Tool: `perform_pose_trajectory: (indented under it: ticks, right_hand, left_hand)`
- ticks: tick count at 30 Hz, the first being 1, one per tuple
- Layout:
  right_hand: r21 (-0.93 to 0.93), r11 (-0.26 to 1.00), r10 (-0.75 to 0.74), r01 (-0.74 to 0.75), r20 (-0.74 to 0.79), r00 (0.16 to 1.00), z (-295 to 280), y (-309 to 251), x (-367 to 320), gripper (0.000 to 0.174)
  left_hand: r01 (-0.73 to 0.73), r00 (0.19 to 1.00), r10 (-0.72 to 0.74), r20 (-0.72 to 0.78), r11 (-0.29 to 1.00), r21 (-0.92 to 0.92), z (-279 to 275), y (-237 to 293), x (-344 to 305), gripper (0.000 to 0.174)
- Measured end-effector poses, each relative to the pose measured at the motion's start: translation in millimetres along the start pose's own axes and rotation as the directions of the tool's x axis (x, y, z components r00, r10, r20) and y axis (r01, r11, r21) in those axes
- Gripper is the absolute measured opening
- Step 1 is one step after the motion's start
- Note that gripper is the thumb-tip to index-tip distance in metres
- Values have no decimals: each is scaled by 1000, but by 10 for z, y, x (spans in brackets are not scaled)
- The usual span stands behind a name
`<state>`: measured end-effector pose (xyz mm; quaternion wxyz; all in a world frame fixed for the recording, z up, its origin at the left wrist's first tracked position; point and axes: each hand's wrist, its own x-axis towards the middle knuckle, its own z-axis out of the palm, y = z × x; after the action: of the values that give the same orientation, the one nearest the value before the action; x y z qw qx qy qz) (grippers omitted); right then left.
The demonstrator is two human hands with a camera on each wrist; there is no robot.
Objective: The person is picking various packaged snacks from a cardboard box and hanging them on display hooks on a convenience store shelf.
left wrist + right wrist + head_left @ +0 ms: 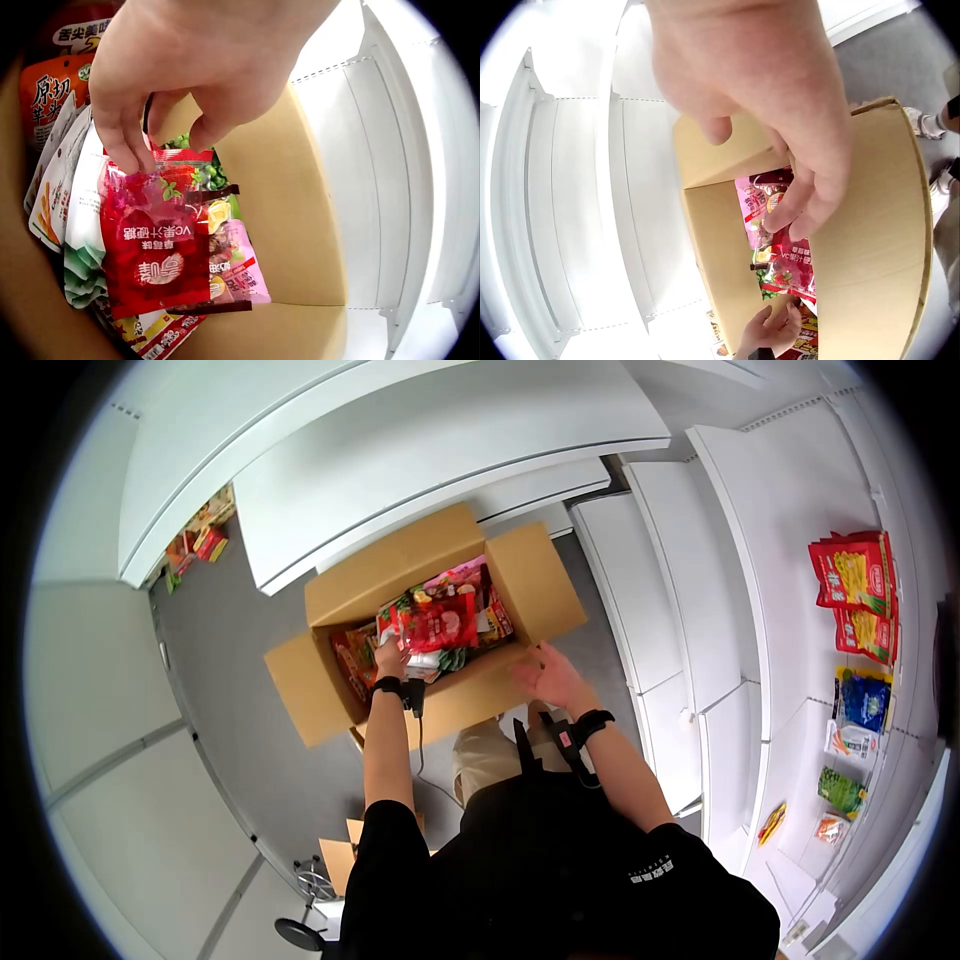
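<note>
A red bag of strawberry hard candy [157, 240] lies uppermost among the packets in the cardboard box. My left hand [391, 658] grips the sealed end of this bag, fingers [131, 154] over one corner and thumb near the other. Beneath it are a pink packet [244, 262], a green-and-white packet and an orange packet [52, 97]. My right hand [555, 678] holds nothing; it hovers by the box's near right corner with loosely bent fingers [795, 199]. The box [430, 705] stands with its flaps spread outward.
White shelving surrounds the box. Red snack bags [853, 572], a blue packet [862, 700] and a green packet [842, 790] sit on the right-hand shelf. More colourful packets [208, 543] lie low at the left. A smaller carton [337, 863] and a wheeled stool base [313, 880] are behind me.
</note>
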<state>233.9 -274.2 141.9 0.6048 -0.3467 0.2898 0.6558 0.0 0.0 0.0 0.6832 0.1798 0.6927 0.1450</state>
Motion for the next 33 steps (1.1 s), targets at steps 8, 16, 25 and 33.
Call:
perform_pose_trajectory:
  ticks: [8,16,25,33]
  right_hand:
    - [-3,995,-100,100,-47,994,58,115,-52,51]
    - [-87,996,-30,22,-90,995,-92,243,100,55]
    - [-171,982,-83,82,2,997,-28,283,15,80]
    - [-249,964,-125,97,-98,987,-41,334,98,73]
  left_hand:
    - [-47,995,34,94,990,134,174,80,225,43]
    - [-114,983,71,170,958,261,268,-121,522,32]
    - [-48,959,-103,265,861,506,447,-155,56,26]
    - [-142,964,-10,266,824,548,532,-173,200,31]
